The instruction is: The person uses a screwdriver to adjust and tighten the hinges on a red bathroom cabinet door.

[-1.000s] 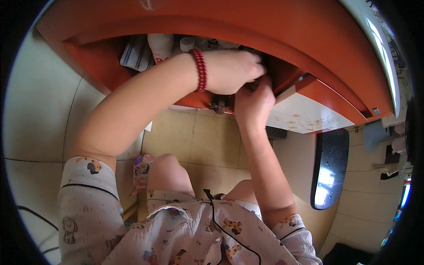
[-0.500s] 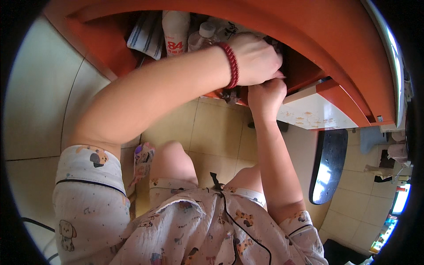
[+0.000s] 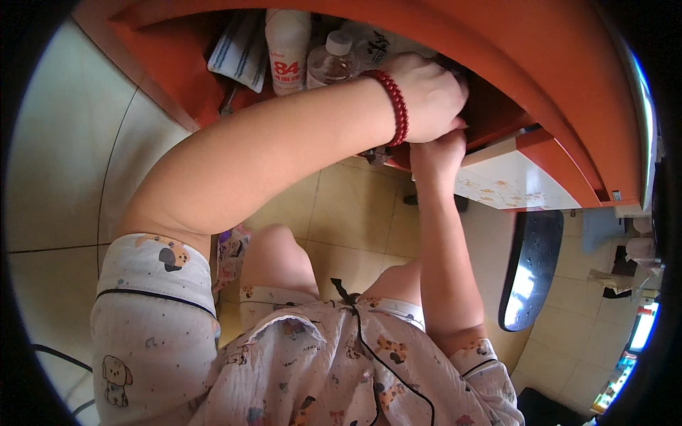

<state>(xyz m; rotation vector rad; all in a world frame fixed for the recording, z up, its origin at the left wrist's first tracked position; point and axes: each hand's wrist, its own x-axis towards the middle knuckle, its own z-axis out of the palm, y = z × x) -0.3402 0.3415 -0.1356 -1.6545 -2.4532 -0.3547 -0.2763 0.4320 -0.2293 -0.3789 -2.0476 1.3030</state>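
Both of my hands meet at the right end of an open orange cabinet compartment (image 3: 181, 85). My left hand (image 3: 428, 99), with a dark red beaded bracelet (image 3: 395, 106) on the wrist, is curled with its back toward me. Just below it and touching it, my right hand (image 3: 437, 153) has its fingers bent inward. Whatever the fingers hold is hidden behind the hands. A small dark crumpled thing (image 3: 376, 155) shows under my left wrist, its kind unclear. Left of my hands stand a clear bottle with a white cap (image 3: 334, 64) and a white bottle with red print (image 3: 288, 53).
A striped cloth (image 3: 241, 53) lies at the compartment's left end. Behind the clear bottle is a pale package with dark marks (image 3: 373, 46). A white panel with a flower pattern (image 3: 515, 177) juts out at the right, above a black glossy oval-ended surface (image 3: 531, 273). Tiled floor (image 3: 348, 202) lies below.
Both hands have shifted slightly to the right while staying together. My left forearm has followed, so more of the clear bottle shows. The view has also moved a little.
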